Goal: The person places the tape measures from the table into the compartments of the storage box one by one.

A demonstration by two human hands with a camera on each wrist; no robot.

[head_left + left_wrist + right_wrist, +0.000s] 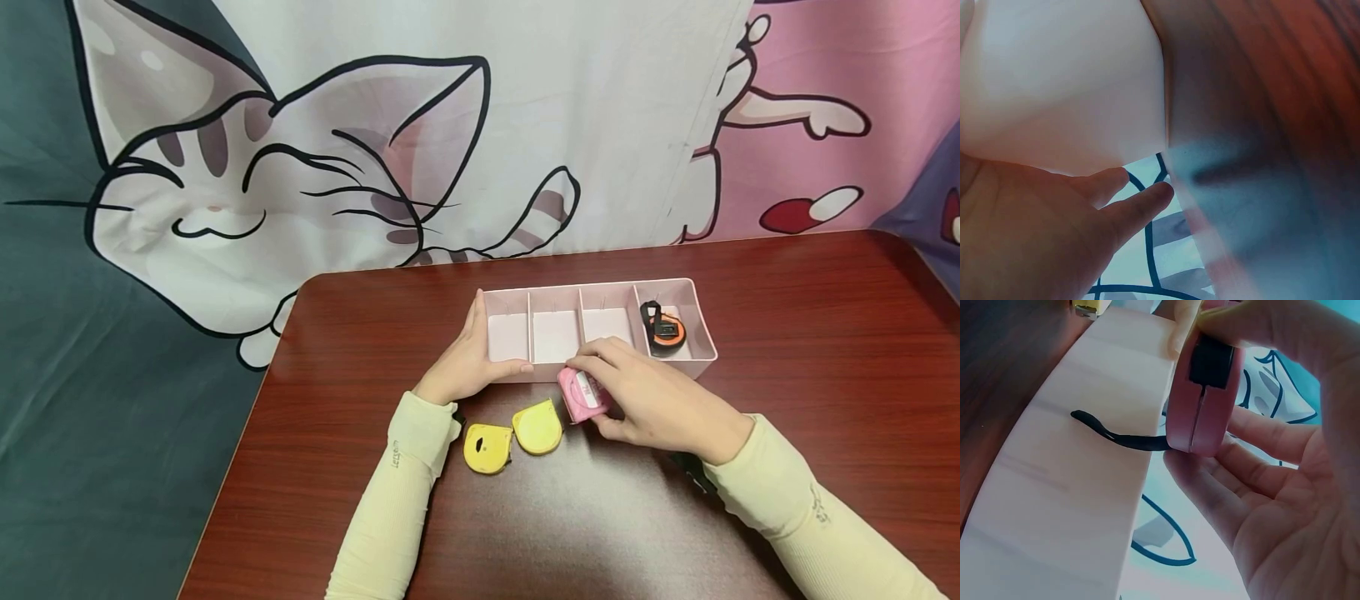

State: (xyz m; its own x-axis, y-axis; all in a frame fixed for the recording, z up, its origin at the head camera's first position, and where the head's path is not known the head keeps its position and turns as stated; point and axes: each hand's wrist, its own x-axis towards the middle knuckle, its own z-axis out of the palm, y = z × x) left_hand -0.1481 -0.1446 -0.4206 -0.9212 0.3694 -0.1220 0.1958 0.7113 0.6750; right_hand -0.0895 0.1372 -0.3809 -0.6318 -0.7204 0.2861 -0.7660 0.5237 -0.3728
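My right hand (652,400) pinches a pink tape measure (583,395) between thumb and fingers, at the front wall of a pale pink divided box (555,372). The right wrist view shows the tape measure's (1204,419) black button and a black strap hanging from it toward the box wall. At the box's left end rests my left hand (468,358), fingers straight along the end wall and thumb laid across the front. An orange and black tape measure (666,330) lies in the rightmost compartment. Two yellow tape measures (537,427) (487,449) lie in front of the box.
The dark red-brown wooden table (360,350) has its left edge sloping down toward the lower left. Behind it hangs a curtain (600,100) printed with a cartoon cat. Thin dividers (530,325) part the box into compartments in a row.
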